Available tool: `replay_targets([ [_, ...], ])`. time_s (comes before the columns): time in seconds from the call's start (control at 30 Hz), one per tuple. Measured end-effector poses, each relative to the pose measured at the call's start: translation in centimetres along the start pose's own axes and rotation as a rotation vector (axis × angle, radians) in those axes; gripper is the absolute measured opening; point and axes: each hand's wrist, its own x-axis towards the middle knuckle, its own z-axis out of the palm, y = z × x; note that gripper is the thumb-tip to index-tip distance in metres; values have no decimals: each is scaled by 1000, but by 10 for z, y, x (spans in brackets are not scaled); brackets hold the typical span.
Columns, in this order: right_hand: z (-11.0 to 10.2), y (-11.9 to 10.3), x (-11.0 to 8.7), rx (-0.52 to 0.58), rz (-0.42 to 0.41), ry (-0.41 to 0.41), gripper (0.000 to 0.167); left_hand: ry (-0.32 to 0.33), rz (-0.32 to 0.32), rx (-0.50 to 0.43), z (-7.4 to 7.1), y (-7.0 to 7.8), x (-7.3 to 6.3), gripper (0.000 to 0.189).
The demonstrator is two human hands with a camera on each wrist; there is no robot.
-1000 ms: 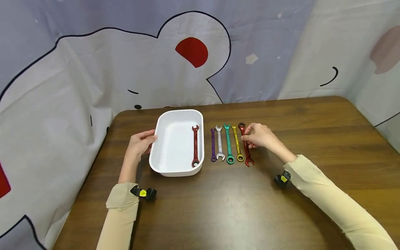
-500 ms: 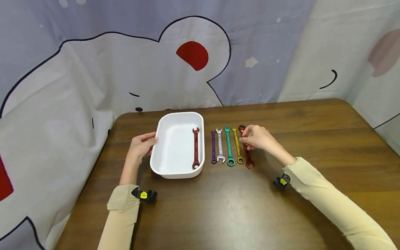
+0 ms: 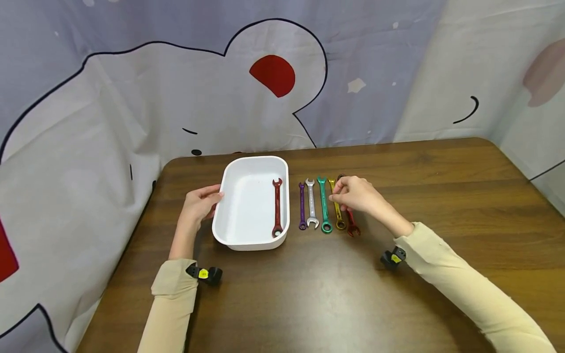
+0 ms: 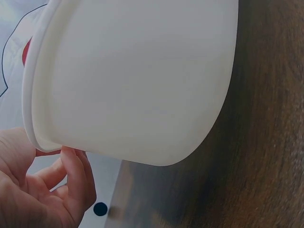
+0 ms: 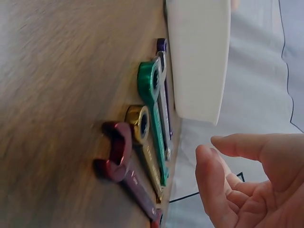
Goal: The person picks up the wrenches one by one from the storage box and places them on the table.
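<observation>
My left hand pinches the left rim of a white plastic tray, thumb over the edge and fingers beneath. A red wrench lies lengthwise along the tray's right side. Right of the tray, wrenches lie side by side: purple, silver, green, yellow and a second red wrench. My right hand hovers over the yellow and red ones, hiding part of each. In the right wrist view a small gap separates thumb and index fingertip, with nothing between them.
The brown wooden table carries everything. Behind it hangs a printed cloth that reaches the table's back edge. A black wrist camera sits at the left cuff and another camera at the right.
My right hand has shifted left from the outer red wrench to above the yellow wrench. The red wrench stays on the table. My left hand and the tray hold still.
</observation>
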Motion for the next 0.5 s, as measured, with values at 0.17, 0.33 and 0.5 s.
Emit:
replay_targets([
  [0.17, 0, -8, -2, 3, -18, -7, 17, 4, 2, 3, 0, 1, -1, 44],
  [0.33, 1, -14, -1, 1, -36, -12, 17, 5, 0, 6, -1, 2, 0, 43],
  [0.5, 1, -19, 1, 22, -42, -18, 17, 10, 5, 15, -3, 3, 0, 43],
])
